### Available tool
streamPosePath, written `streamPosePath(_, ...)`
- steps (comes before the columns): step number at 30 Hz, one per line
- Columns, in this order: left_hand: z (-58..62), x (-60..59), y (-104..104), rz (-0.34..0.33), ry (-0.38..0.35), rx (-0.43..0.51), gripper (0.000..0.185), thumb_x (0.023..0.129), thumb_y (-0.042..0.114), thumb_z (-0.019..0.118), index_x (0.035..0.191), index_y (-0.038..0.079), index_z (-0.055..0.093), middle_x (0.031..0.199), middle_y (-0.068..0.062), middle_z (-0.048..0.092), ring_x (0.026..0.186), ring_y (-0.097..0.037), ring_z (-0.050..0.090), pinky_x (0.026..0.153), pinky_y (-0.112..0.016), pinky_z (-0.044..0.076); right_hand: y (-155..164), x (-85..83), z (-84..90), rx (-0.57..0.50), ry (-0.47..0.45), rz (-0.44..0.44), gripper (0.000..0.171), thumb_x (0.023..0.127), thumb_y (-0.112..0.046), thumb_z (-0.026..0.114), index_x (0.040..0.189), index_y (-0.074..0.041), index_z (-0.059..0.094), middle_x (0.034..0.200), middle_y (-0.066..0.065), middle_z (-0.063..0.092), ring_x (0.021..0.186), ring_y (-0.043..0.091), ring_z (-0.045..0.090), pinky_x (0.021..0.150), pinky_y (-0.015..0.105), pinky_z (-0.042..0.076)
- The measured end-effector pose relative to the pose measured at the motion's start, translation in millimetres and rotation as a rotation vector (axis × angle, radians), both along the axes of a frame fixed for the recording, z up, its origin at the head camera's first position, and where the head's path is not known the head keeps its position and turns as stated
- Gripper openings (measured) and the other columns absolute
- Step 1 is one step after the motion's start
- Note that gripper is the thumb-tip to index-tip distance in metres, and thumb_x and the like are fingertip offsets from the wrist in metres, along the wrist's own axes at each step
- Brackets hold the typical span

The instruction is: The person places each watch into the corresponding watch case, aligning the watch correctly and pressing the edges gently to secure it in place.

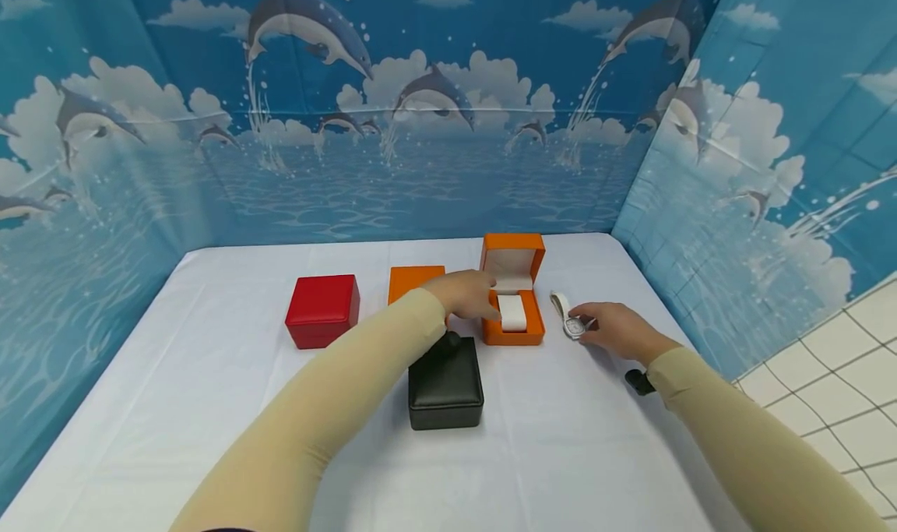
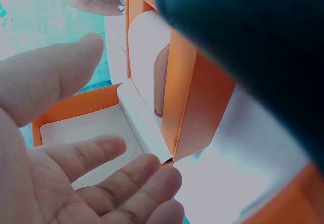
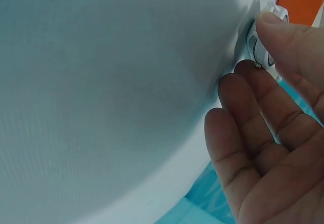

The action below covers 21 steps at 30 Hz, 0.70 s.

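Observation:
A white-strapped wristwatch (image 1: 574, 328) lies on the white cloth right of an open orange watch box (image 1: 514, 337). My right hand (image 1: 617, 331) pinches the watch at its case; in the right wrist view the thumb (image 3: 271, 19) lies on the watch (image 3: 257, 49), with a fingertip by its crown. A white cushion (image 1: 512, 312) sits inside the box, whose lid stands raised at the back. My left hand (image 1: 464, 294) reaches over the box's left side, fingers loosely spread and holding nothing. In the left wrist view its fingers (image 2: 147, 178) overlap the lid's pale lining (image 2: 96, 138).
A closed black box (image 1: 445, 392) stands in front, partly behind the left forearm. Farther left are a closed orange box (image 1: 413, 279), half hidden by the sleeve, and a closed red box (image 1: 322, 310). Dolphin-printed curtains (image 1: 434, 174) border the table's back and sides.

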<state>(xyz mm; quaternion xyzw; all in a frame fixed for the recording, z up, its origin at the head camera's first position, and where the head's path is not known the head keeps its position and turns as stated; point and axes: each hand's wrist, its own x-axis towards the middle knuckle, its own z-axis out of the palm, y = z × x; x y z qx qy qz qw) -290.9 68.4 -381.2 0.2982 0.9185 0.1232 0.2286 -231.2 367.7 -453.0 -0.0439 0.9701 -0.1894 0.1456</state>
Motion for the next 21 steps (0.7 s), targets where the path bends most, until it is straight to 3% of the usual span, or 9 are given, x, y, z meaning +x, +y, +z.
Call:
streamPosePath(6, 2.1, -4.7, 12, -0.013, -0.054, -0.040, 0.078, 0.100, 0.042, 0.070, 0.164, 0.011, 0.037, 0.163, -0.006, 0.048, 0.133, -0.021, 0.055, 0.120, -0.041, 0.045, -4, 1.9, 1.3, -0.024, 0.018, -0.015, 0.052, 0.096, -0.017, 0.077, 0.142, -0.006, 0.055, 0.129, 0.021, 0.068, 0.109, 0.032, 0.064, 0.100, 0.054, 0.057)
streamPosePath(9, 1.4, -5.9, 19, -0.037, -0.040, -0.062, 0.077, 0.100, 0.042, 0.070, 0.162, 0.010, 0.040, 0.159, -0.006, 0.051, 0.121, -0.020, 0.056, 0.113, -0.038, 0.050, -3, 1.7, -0.3, -0.031, 0.037, -0.009, 0.051, 0.095, -0.016, 0.078, 0.140, -0.009, 0.055, 0.129, 0.021, 0.067, 0.109, 0.033, 0.064, 0.101, 0.055, 0.056)
streamPosePath(12, 0.2, -5.7, 25, -0.051, -0.001, -0.095, 0.070, 0.099, 0.044, 0.071, 0.156, 0.009, 0.049, 0.143, -0.005, 0.062, 0.109, -0.020, 0.058, 0.100, -0.035, 0.054, -4, 1.1, -2.3, -0.030, 0.046, -0.002, 0.044, 0.095, -0.014, 0.078, 0.135, -0.010, 0.060, 0.125, 0.019, 0.068, 0.107, 0.031, 0.063, 0.099, 0.054, 0.057)
streamPosePath(15, 0.0, -5.1, 31, -0.043, 0.021, -0.134, 0.056, 0.098, 0.046, 0.073, 0.140, 0.010, 0.062, 0.115, -0.003, 0.066, 0.096, -0.018, 0.060, 0.083, -0.032, 0.054, -5, 0.0, -3.5, -0.022, 0.038, 0.001, 0.039, 0.094, -0.014, 0.078, 0.131, -0.011, 0.064, 0.120, 0.016, 0.069, 0.104, 0.029, 0.061, 0.097, 0.051, 0.057)
streamPosePath(18, 1.4, -3.2, 35, -0.031, 0.019, -0.171, 0.041, 0.097, 0.045, 0.074, 0.120, 0.012, 0.069, 0.092, 0.000, 0.058, 0.085, -0.017, 0.056, 0.072, -0.030, 0.049, -6, -0.4, -3.5, -0.018, 0.028, -0.004, 0.039, 0.094, -0.013, 0.079, 0.131, -0.010, 0.065, 0.116, 0.015, 0.069, 0.102, 0.029, 0.061, 0.095, 0.050, 0.057)
streamPosePath(21, 2.6, -0.2, 37, -0.016, 0.029, -0.192, 0.036, 0.096, 0.044, 0.076, 0.115, 0.013, 0.071, 0.085, 0.002, 0.050, 0.080, -0.015, 0.053, 0.068, -0.029, 0.044, -6, -0.6, -3.9, -0.020, 0.023, -0.008, 0.040, 0.093, -0.013, 0.079, 0.130, -0.009, 0.065, 0.114, 0.014, 0.069, 0.101, 0.029, 0.061, 0.094, 0.048, 0.057)
